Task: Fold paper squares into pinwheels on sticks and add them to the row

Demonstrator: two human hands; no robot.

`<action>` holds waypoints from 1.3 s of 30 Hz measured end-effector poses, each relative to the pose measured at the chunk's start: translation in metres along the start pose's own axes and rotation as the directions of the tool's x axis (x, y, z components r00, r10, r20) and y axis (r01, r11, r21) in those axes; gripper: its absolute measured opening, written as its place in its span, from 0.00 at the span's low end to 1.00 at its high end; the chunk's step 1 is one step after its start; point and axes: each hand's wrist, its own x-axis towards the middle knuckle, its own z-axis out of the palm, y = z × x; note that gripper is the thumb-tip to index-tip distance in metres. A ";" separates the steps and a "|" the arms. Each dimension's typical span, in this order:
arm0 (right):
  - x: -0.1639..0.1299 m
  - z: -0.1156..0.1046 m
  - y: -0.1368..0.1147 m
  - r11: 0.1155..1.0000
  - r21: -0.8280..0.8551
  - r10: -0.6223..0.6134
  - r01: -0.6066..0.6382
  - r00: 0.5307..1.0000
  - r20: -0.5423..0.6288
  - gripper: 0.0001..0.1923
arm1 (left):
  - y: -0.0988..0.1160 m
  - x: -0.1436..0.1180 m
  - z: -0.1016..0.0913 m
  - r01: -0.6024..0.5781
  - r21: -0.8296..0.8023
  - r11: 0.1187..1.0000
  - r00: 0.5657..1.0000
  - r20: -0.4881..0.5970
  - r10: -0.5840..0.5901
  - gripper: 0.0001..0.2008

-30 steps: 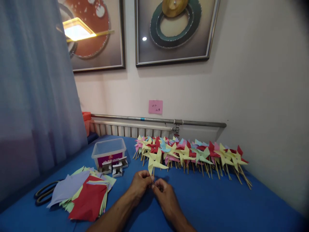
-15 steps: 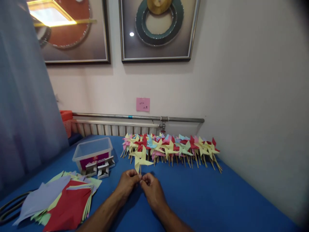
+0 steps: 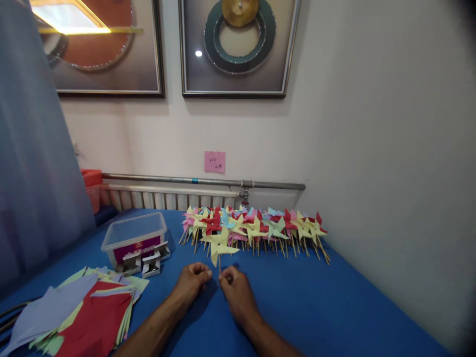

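Your right hand (image 3: pixel 235 287) pinched the yellow pinwheel (image 3: pixel 219 245) by its stick; left hand (image 3: pixel 192 278) was curled beside it, grip contents hidden. Scissors cut off at frame edge.

A room in a home, used for craft work: two framed pictures (image 3: pixel 232 47) hang on the wall above a radiator (image 3: pixel 167 198), a curtain (image 3: pixel 33 148) at the left, and a blue-covered table (image 3: pixel 334 307) holds paper pinwheels (image 3: pixel 253 228) and coloured paper sheets (image 3: pixel 85 317).
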 end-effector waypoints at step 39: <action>0.069 -0.242 0.050 0.611 -0.737 -0.018 -0.289 0.926 -0.377 0.13 | -0.005 -0.004 0.000 -0.065 0.308 0.949 0.983 0.183 0.008 0.18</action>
